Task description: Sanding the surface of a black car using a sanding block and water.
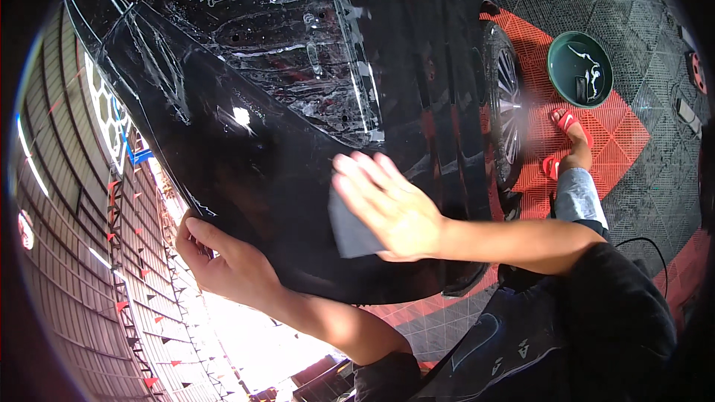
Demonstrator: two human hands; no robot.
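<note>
Cloth [350, 227], grey, lies flat on the black car panel [253, 141], pinned under the right hand [391, 208], long axis roughly up-down. Left hand [223, 260] curls closed over the panel's lower-left edge. Right hand is spread open, palm pressing cloth, nearer of the two. Green basin [580, 68] sits far right on floor.

Single head-worn fisheye view, looking steeply down, close over a glossy black car panel [298, 141]; edges bent

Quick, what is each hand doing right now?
Left hand: fingers curled around the edge of the black car panel, gripping it.
Right hand: spread flat, pressing a grey cloth against the panel.
</note>
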